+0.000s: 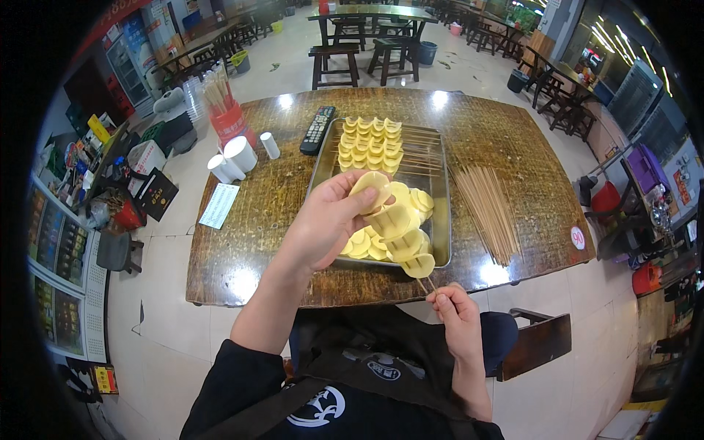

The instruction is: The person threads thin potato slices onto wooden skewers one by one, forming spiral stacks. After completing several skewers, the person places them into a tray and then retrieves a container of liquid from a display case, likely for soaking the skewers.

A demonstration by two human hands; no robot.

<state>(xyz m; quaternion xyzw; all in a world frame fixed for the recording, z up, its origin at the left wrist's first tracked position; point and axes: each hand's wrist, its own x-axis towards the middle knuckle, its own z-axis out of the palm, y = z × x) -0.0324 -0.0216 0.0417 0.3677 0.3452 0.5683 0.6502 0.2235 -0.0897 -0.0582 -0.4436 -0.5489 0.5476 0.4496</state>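
My left hand (330,220) pinches a thin round potato slice (370,192) between thumb and fingers, at the upper end of a row of slices. My right hand (455,313) grips the lower ends of two thin wooden skewers (427,284). Several folded slices (404,242) are threaded on these skewers. Behind them a metal tray (446,220) holds filled skewers (369,144) lying side by side at its far end and loose slices (367,245) in its near part. Part of the tray is hidden by my left hand and the held skewers.
Bare wooden skewers (488,214) lie in a bundle right of the tray on the wooden table (264,264). A remote control (317,130), white containers (240,154), a printed card (219,205) and a red holder of sticks (231,122) stand or lie at the left.
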